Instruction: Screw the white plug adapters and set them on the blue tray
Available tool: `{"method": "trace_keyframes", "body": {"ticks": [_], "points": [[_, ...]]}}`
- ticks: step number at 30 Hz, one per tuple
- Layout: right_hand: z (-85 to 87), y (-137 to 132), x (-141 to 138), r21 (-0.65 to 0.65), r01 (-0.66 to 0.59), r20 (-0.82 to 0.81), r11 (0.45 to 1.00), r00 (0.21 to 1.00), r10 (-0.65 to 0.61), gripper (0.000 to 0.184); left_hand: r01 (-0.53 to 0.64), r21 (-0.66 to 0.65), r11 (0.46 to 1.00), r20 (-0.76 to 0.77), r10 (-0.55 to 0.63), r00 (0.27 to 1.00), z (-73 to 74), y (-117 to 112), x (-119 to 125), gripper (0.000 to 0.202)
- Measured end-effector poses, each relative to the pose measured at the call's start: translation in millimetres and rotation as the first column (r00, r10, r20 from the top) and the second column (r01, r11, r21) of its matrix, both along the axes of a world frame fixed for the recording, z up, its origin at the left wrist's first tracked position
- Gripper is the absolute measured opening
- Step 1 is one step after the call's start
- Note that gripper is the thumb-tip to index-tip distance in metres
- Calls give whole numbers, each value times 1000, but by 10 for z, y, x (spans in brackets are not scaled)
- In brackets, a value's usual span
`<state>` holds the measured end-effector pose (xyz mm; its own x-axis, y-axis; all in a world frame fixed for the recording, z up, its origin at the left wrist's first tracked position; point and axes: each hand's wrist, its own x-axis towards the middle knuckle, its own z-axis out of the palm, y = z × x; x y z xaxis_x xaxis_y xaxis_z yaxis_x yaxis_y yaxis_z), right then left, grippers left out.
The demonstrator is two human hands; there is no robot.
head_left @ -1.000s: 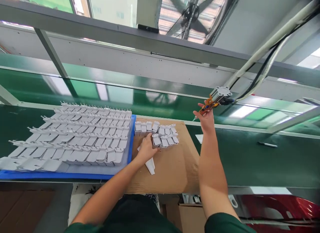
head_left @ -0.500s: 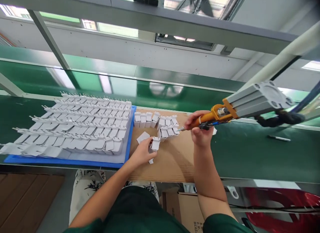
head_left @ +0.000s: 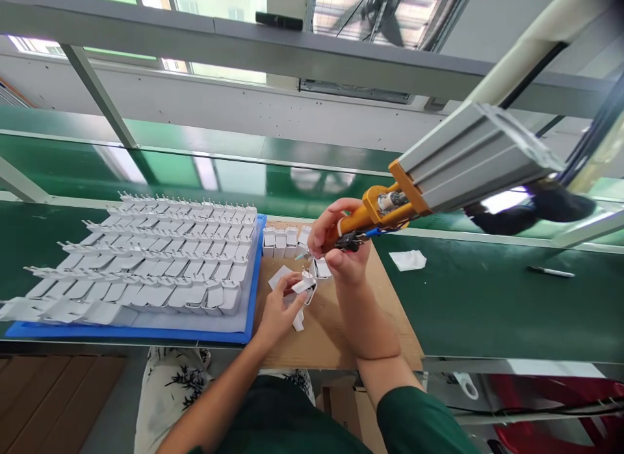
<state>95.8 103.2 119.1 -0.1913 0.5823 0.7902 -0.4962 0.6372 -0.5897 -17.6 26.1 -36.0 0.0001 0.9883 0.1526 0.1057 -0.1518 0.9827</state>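
Observation:
My left hand (head_left: 279,314) is closed on a small white plug housing (head_left: 306,283), its thumb and fingers on the sides; metal-looking pins stick up from the top. My right hand (head_left: 351,268) is wrapped round an orange-handled tool (head_left: 359,218) with a grey ribbed cylinder body (head_left: 468,164) behind. The tool's thin tip (head_left: 302,255) points left, just above the held housing; whether they touch I cannot tell. More white plug housings (head_left: 279,238) stand in a row behind the hands, partly hidden by the right hand. A loose white piece (head_left: 277,276) lies beside my left fingers.
A cardboard sheet (head_left: 336,337) lies under the work on the green bench (head_left: 468,317). To the left, a blue-edged tray (head_left: 257,272) holds many rows of white plug housings (head_left: 170,249). On the right lie a white paper (head_left: 407,261) and a pen (head_left: 550,271).
My right hand has moved left with the tool, bringing its tip from the back housings to the one in my left hand. That housing is now more tilted.

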Motion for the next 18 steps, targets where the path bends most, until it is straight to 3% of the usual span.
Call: {"method": "trace_keyframes", "body": {"ticks": [3,7,11,15,18], "points": [[-7,19,34,18,17,11,1000,1000,-17,48,-8,-25,1000,15,8,1000,-34,-28,-2,29],[-3,4,101,18,47,47,999,998,-47,47,-78,-2,997,-16,78,997,-68,-52,-16,29],[1,-27,119,-2,73,83,997,994,-72,48,-89,91,992,-196,106,975,-137,-62,0,35],[5,-61,114,27,49,56,998,997,-51,48,-56,118,991,-395,99,913,-207,-27,99,54],[21,-122,124,52,23,48,998,999,-25,47,-45,93,995,-456,83,886,-170,22,138,42]]}}
